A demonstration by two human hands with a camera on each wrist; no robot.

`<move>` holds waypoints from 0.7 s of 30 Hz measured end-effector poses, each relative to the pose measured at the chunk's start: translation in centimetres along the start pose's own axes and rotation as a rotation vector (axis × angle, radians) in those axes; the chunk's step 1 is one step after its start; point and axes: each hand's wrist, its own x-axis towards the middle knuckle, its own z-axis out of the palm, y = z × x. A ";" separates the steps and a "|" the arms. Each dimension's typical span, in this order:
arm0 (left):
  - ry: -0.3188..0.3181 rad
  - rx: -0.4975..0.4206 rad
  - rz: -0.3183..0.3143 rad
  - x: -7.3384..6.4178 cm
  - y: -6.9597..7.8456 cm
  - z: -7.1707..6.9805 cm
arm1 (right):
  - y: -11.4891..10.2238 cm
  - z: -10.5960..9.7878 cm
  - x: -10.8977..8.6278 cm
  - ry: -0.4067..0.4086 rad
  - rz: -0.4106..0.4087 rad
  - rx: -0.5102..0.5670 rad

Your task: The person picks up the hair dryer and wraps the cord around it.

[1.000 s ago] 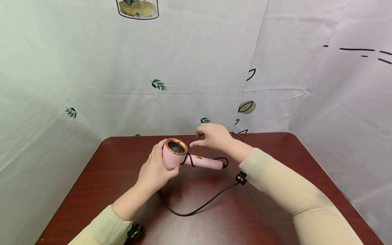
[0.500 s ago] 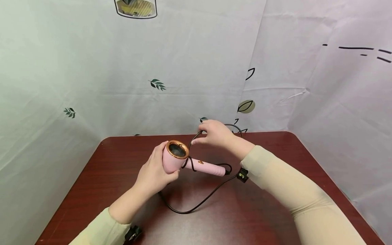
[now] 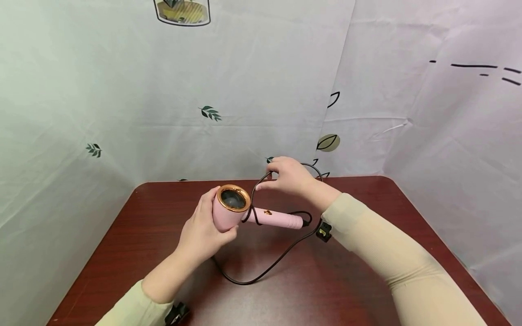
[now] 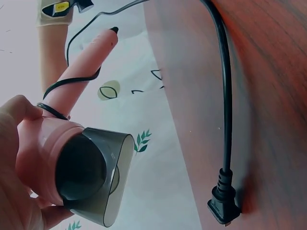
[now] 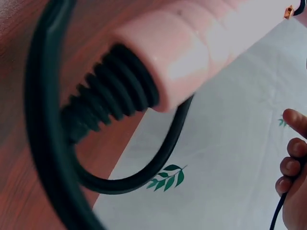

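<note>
My left hand (image 3: 200,235) grips the head of a pink hair dryer (image 3: 225,219), whose copper-rimmed end faces up. The handle (image 3: 281,220) points right, with the black cord (image 3: 281,259) wound round it near the head. In the left wrist view, a smoky clear nozzle (image 4: 98,201) sits on the head's other end. Behind the handle, my right hand (image 3: 290,175) holds the cord with curled fingers, as the right wrist view also shows. From there the cord loops behind the right wrist and down toward the front. Its plug (image 4: 224,206) hangs at the lower right of the left wrist view.
A dark red wooden table (image 3: 350,280) lies under both hands. White cloth (image 3: 261,81) printed with leaves hangs behind it and along both sides. Black wrist cameras sit on both sleeves, and the cord's front loop sags over the table.
My right hand has risen slightly and drawn the cord up into a wider loop behind the wrist. The dryer's handle has shifted a little to the right; my left hand keeps its grip.
</note>
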 end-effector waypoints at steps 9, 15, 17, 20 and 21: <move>0.010 0.011 0.029 -0.5 0.0 -1.2 | 0.2 -0.3 0.2 0.007 -0.019 0.010; 0.017 0.023 0.060 -0.7 0.3 -2.2 | 0.1 -0.5 -0.1 0.016 -0.056 0.016; 0.026 0.021 0.065 -0.7 0.5 -2.5 | 0.2 -0.6 -0.2 0.021 -0.054 0.022; 0.038 0.014 0.064 -0.8 0.7 -2.9 | 0.3 -0.6 -0.4 0.038 -0.053 0.036; 0.038 0.010 0.062 -0.8 0.7 -3.1 | 0.3 -0.6 -0.4 0.046 -0.056 0.039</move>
